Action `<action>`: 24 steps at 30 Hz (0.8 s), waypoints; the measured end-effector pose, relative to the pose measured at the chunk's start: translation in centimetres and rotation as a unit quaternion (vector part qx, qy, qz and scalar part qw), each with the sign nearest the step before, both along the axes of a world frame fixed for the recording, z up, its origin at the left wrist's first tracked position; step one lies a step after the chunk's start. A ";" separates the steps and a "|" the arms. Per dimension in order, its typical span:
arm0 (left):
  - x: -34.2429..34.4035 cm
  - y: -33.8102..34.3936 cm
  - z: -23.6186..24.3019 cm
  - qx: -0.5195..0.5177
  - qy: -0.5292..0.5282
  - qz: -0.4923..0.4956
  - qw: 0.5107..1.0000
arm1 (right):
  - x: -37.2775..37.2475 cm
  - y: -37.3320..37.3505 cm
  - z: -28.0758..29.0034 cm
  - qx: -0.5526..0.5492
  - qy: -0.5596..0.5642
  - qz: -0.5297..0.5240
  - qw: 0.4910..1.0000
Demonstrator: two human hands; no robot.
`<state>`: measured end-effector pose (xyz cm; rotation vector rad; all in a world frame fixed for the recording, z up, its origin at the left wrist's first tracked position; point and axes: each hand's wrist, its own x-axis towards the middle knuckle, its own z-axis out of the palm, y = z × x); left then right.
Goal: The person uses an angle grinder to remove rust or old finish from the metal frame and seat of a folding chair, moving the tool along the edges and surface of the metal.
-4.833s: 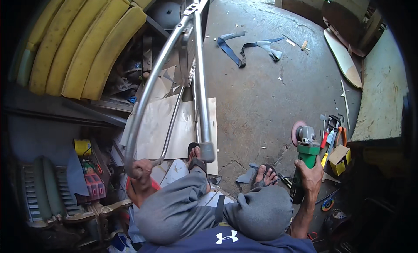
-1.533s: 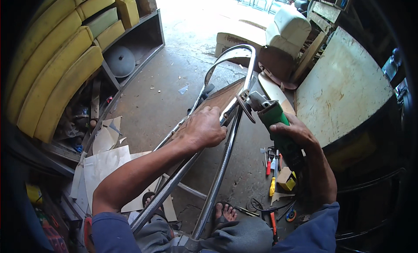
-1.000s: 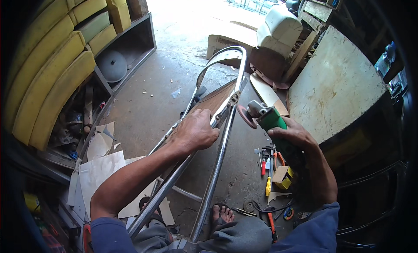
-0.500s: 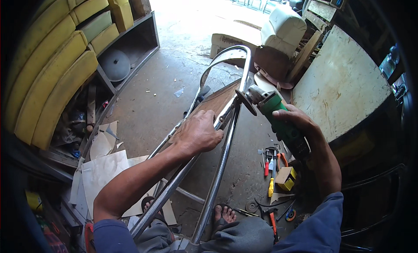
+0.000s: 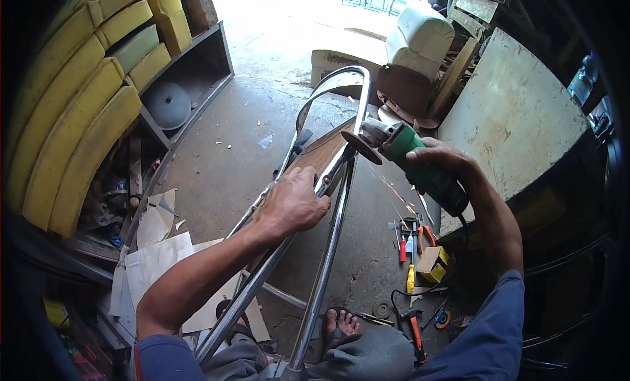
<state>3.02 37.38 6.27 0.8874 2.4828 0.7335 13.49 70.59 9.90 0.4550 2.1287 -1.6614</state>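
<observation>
Over the chromed tubular frame (image 5: 330, 250), my feed shows the left hand (image 5: 293, 200), fingers curled around its rail; right of the frame, the right hand's (image 5: 446, 159) fingers wrap the green angle grinder (image 5: 430, 177). Its disc (image 5: 361, 148) meets the frame, and sparks (image 5: 399, 196), unseen half a second ago, streak the frame's right.

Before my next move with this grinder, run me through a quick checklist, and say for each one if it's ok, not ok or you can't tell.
1. Frame steadied: ok, your left hand grips the metal frame.
2. Grinder held: ok, your right hand is around the green grinder.
3. Disc meeting metal: ok, the disc is at the frame and sparks show below.
4. Hand protection: not ok, both hands are bare.
5. Foot protection: not ok, your right foot is in an open sandal.
6. Eye protection: cannot tell, your face is out of view.
</observation>
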 end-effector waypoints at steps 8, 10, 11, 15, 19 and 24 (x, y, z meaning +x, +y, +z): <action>-0.3 -0.2 -0.7 0.023 0.012 -0.002 1.000 | 0.1 1.2 -1.2 -0.046 -0.015 -0.024 0.999; -0.3 -0.2 -0.7 0.023 0.015 -0.003 1.000 | 0.7 1.2 -2.0 -0.056 -0.005 -0.038 0.998; -0.3 -0.3 -0.6 0.021 0.018 -0.003 1.000 | 0.9 1.2 -2.4 -0.063 0.001 -0.046 0.997; -0.4 0.0 -0.6 0.016 0.018 -0.007 1.000 | 2.1 1.1 -2.5 -0.065 -0.008 -0.050 0.997; -0.6 -0.2 -0.8 0.020 0.023 0.004 1.000 | 1.9 1.0 -3.1 -0.036 0.004 -0.031 0.999; -0.4 -0.1 -0.8 0.017 0.015 0.000 1.000 | 2.9 -0.2 -1.7 0.049 0.084 -0.080 0.992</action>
